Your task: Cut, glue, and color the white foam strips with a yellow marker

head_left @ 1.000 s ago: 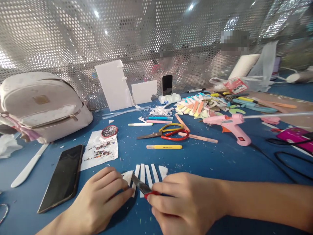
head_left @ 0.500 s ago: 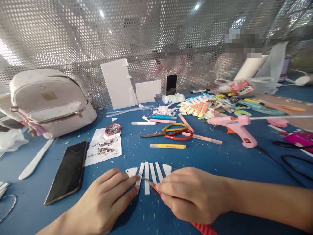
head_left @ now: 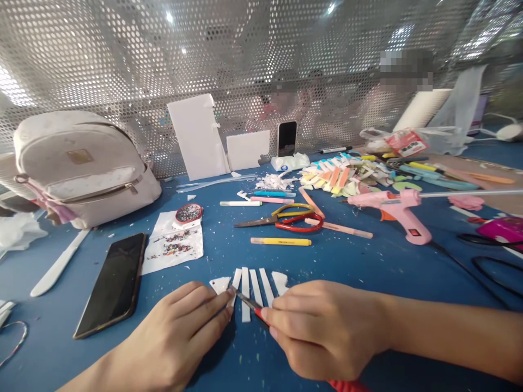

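Note:
Several narrow white strips point(head_left: 245, 294) stand fanned out on the blue table, flanked by a white wedge-shaped piece on each side. My left hand point(head_left: 180, 326) is closed at the leftmost strip point(head_left: 236, 280), its fingertips on the lower part. In my right hand point(head_left: 322, 326) is a red-handled tool with a narrow pointed metal tip point(head_left: 244, 298). The tip touches or lies just over that strip, close to my left fingertips. My fingers cover most of the tool's grip, and its red end shows below the hand. The exact kind of tool is unclear.
Beyond my hands lie a yellow marker point(head_left: 281, 242), scissors point(head_left: 281, 218) and other pens. A pink glue gun point(head_left: 394, 207) trails its cord at right. At left are a phone point(head_left: 112, 283), a white plastic knife point(head_left: 61, 264) and a backpack point(head_left: 85, 169). Paper scraps point(head_left: 347, 174) lie farther back.
The tool and both hands have barely moved. The view has shifted very slightly, and less of the tool's red end shows below my right hand.

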The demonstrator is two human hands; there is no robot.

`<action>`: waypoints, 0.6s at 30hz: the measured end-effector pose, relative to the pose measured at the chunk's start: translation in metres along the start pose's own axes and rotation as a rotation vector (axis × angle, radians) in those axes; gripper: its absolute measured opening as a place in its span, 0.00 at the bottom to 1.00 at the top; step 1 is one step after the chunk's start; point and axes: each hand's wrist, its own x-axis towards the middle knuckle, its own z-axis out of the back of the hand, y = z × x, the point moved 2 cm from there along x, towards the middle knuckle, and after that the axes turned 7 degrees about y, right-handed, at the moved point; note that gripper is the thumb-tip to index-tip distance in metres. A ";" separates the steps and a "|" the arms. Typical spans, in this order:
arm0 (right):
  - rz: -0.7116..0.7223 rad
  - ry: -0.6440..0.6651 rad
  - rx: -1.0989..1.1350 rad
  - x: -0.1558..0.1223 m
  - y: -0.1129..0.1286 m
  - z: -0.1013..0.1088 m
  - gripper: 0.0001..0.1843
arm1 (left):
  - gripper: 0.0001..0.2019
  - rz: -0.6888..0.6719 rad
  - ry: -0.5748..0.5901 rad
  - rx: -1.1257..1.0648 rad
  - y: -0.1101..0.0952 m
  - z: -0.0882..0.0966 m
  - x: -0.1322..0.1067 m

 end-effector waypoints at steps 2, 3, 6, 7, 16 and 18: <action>0.001 -0.017 -0.028 -0.001 0.000 -0.001 0.13 | 0.19 0.020 0.004 -0.021 0.000 -0.002 -0.001; 0.006 -0.018 -0.042 -0.001 0.000 -0.002 0.13 | 0.19 0.029 0.003 -0.030 0.000 -0.002 -0.001; 0.023 -0.009 -0.089 -0.001 0.000 -0.004 0.14 | 0.19 0.021 -0.010 -0.026 0.000 -0.002 0.000; 0.025 -0.005 -0.097 -0.001 0.000 -0.004 0.15 | 0.19 0.010 -0.012 -0.019 0.000 -0.002 0.000; 0.003 0.000 -0.012 -0.001 0.001 -0.002 0.13 | 0.18 0.010 -0.006 -0.025 -0.002 0.001 0.002; -0.005 -0.009 -0.026 0.000 0.000 -0.003 0.13 | 0.18 0.009 -0.003 -0.027 -0.001 0.002 0.002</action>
